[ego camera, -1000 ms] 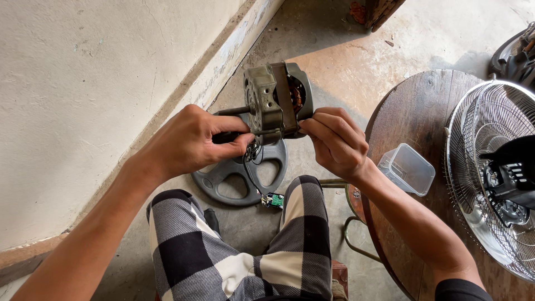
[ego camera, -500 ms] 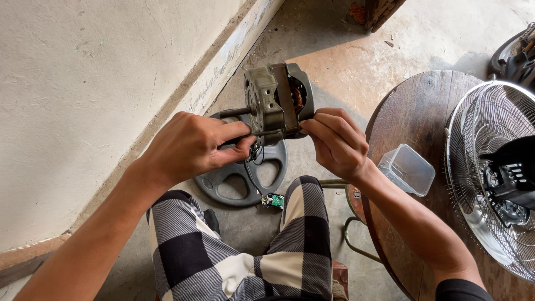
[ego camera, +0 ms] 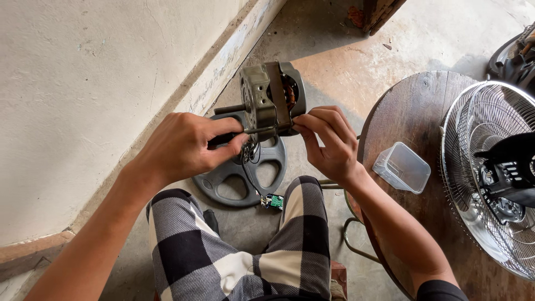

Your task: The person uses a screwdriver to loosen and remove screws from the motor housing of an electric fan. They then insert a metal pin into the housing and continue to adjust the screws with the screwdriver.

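Nearest the camera, checked black-and-white shorts are covering the person's knees. Above them, the left hand is closing its fingers around a dark-handled screwdriver, whose tip is meeting the lower edge of the fan motor. The right hand is pinching the motor's right side between thumb and fingertips, holding it in the air over the knees. Compared with a second ago, both hands and the motor are sitting in nearly the same place; only the left fingers are curling a little differently round the handle. Thin wires are hanging from the motor down to a small green circuit board. Behind it, a grey round fan base is lying on the concrete floor beside a pale wall. To the right, a round wooden table is carrying a clear plastic container and a wire fan guard.
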